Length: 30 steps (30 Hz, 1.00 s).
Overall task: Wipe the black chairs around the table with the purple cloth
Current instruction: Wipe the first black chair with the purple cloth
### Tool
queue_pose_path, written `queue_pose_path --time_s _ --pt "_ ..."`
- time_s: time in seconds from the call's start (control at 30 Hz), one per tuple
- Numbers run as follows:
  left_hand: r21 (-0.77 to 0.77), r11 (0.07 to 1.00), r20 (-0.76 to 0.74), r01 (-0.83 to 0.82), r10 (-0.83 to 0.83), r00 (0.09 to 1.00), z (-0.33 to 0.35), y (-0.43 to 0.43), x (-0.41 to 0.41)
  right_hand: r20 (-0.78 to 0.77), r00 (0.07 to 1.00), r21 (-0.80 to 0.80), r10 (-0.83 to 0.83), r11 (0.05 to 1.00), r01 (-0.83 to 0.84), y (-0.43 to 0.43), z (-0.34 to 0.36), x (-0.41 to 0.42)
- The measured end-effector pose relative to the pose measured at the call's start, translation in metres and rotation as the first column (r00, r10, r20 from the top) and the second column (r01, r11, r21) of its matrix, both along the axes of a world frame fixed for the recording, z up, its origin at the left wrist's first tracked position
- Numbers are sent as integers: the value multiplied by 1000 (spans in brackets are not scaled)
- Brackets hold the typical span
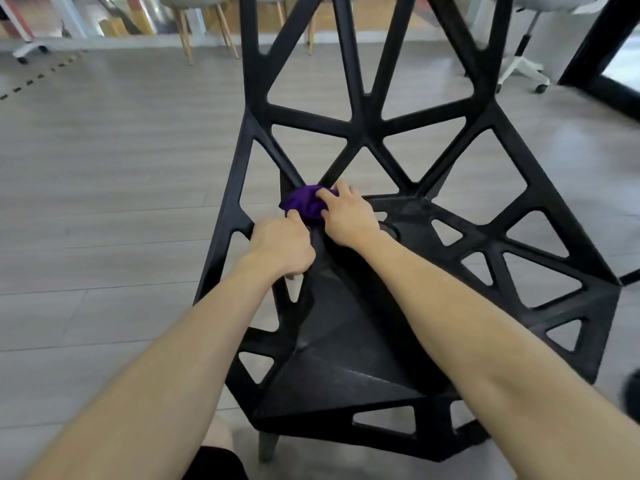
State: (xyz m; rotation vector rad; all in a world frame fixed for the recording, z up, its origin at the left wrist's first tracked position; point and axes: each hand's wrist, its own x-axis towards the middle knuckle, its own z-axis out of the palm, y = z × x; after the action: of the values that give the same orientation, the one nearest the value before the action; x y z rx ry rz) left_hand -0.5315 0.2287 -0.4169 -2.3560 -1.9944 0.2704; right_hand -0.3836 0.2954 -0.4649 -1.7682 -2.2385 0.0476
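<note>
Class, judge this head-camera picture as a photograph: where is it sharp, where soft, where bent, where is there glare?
Head view: sharpest at the centre, where the right hand holds the purple cloth on the black chair; head view: the planks of the floor bow from the wide lens; head view: pale glare on the floor at right, and the far chairs look soft.

Black throughout the chair (367, 119), patterned with triangular cut-outs. Deep purple for the cloth (304, 204) at centre. Grey wood-grain planks across the floor (104, 202). At 11 o'clock, grey seat (190, 0) on pale wooden legs (184, 32); at 1 o'clock, white wheeled base (519, 65).
</note>
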Motion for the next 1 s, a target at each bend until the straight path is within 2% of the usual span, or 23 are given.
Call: queue_pose_path --time_s 0.2,0.27,0.33,0.4,0.5,0.57,0.63,0.7,0.73,0.8,0.9,0.93,1.0 --pt "-8 1000 64 -6 7 998 -2 -2 0 -65 954 12 292 957 -291 -120 -3 51" --pt "-18 999 78 36 -35 996 0 -8 -2 -29 960 -1 278 960 -278 -122 -6 54" --pt "14 997 71 78 -79 994 2 -21 -10 -48 981 -19 187 982 -188 -92 0 39" --pt "129 980 100 150 -163 981 4 -36 -27 -31 997 -13 66 998 -66 -50 2 20" --pt "411 885 197 218 -320 927 3 -56 -63 8 996 -62 -94 994 94 -12 4 -1" --pt "515 840 260 170 -342 903 -1 -66 -84 15 998 -90 -56 994 57 -22 7 -5" --pt "551 827 345 108 -344 873 -7 -76 -94 24 996 -75 87 994 -85 -58 8 -1" --pt "556 831 442 28 -324 836 -13 -85 -95 -10 970 -49 242 969 -242 -91 1 10" --pt "540 841 513 -37 -294 807 -15 -89 -94 -24 963 -51 269 962 -270 -96 0 14" --pt "445 877 670 -184 -190 718 -18 -92 -95 -29 982 -40 187 981 -188 -79 4 14" --pt "305 900 801 -311 -66 595 -23 -93 -101 -61 996 -71 -72 995 68 -40 13 -8" --pt "284 895 837 -343 -57 544 -24 -93 -102 -61 995 -86 -84 993 79 -40 16 -19" --pt "256 888 893 -381 -66 445 -23 -93 -102 -102 995 -87 -2 996 -7 -66 22 -39"
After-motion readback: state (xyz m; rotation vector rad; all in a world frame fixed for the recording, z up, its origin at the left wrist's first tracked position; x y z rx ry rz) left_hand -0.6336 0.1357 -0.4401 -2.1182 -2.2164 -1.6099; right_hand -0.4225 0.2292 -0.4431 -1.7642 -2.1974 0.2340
